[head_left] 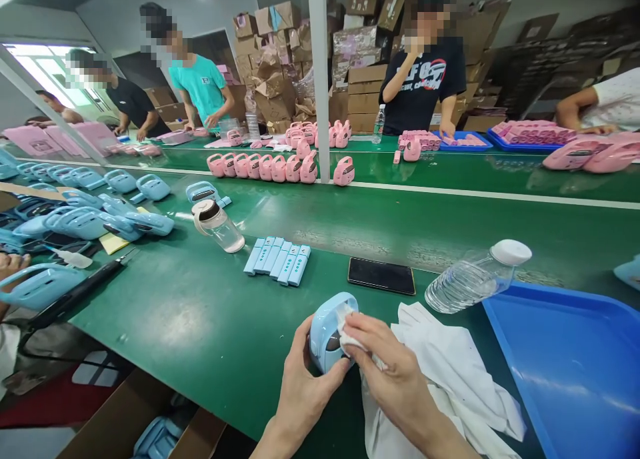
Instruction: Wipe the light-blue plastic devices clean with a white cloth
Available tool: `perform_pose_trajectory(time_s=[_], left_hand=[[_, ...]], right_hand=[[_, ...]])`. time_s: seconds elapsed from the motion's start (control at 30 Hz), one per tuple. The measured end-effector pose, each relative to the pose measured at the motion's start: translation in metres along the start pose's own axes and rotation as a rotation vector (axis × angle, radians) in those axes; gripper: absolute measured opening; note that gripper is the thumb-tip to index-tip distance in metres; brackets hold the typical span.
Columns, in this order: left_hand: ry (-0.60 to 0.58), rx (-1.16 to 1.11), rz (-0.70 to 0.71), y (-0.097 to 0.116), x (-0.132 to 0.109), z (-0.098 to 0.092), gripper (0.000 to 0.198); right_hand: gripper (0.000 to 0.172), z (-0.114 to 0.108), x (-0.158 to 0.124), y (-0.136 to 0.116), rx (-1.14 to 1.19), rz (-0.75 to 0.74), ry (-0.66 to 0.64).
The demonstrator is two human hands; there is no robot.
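Cardboard cartons (pixel 270 85) pile up behind a long green assembly-line surface (pixel 210 319), where rows of pink plastic casings (pixel 265 167) stand on the far side and light-blue ones (pixel 85 222) crowd the near left. At the near edge, the left hand (pixel 305 392) curls its grip closed around a light-blue plastic casing (pixel 323 332), seemingly to steady it and turn its dark recess toward the right hand (pixel 395 372), whose grip is pinched together on a fold of white cloth (pixel 450 379) pressed against that casing. The rest of the cloth trails across the surface, apparently kept within easy reach, as are a blue plastic tray (pixel 565 365) just beside it and a clear water bottle (pixel 470 279) lying on its side. Fingers and cloth hide much of the casing, so the recess is hard to make out; the tray runs out of frame at the right, and a cardboard box (pixel 145 419) is cut off at the bottom.
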State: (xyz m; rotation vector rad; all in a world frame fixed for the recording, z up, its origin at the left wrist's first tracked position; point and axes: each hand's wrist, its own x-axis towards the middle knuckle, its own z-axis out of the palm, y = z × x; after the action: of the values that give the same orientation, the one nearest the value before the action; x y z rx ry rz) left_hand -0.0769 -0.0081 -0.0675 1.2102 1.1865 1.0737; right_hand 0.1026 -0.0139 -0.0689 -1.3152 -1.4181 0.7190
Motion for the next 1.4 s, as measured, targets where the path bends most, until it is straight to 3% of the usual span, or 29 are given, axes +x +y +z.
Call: perform_pose_trajectory(time_s=[0.13,0.2,0.27,0.37,0.57,0.77,0.87,1.0,1.13,1.23,1.4], left_hand=[[0.133,-0.138,-0.04,0.007,-0.005,0.005,0.072],[0.123,-0.122,0.039,0.014,-0.01,0.008,0.071],[0.076,-0.046,0.163,0.019,-0.015,0.012,0.069],[0.018,0.026,0.334,0.023,-0.021,0.012,0.071],[-0.041,0.009,0.52,0.02,-0.025,0.009,0.075],[0.089,0.08,0.74,0.026,-0.028,0.018,0.07],[0.122,0.085,0.685,0.027,-0.029,0.018,0.066],[0.058,-0.032,0.536,0.022,-0.027,0.016,0.062],[-0.013,-0.115,0.442,0.014,-0.027,0.015,0.073],[-0.027,-0.122,0.361,0.01,-0.03,0.014,0.078],[-0.032,-0.046,0.385,0.016,-0.032,0.012,0.076]], right_hand=[[0.033,-0.017,-0.003,0.005,0.015,0.243,0.011],[0.04,-0.02,-0.008,-0.002,0.081,0.326,-0.047],[0.059,-0.021,-0.013,-0.013,0.214,0.337,-0.117],[0.089,-0.018,-0.019,-0.026,0.399,0.335,-0.111],[0.092,-0.019,-0.028,-0.028,0.625,0.323,-0.075],[0.085,-0.017,-0.04,-0.037,0.608,0.302,0.023],[0.084,-0.019,-0.034,-0.044,0.557,0.32,0.0],[0.087,-0.022,-0.025,-0.048,0.542,0.358,-0.09],[0.07,-0.018,-0.03,-0.045,0.673,0.36,-0.094],[0.069,-0.015,-0.034,-0.042,0.67,0.379,-0.075],[0.069,-0.017,-0.038,-0.039,0.666,0.386,-0.031]])
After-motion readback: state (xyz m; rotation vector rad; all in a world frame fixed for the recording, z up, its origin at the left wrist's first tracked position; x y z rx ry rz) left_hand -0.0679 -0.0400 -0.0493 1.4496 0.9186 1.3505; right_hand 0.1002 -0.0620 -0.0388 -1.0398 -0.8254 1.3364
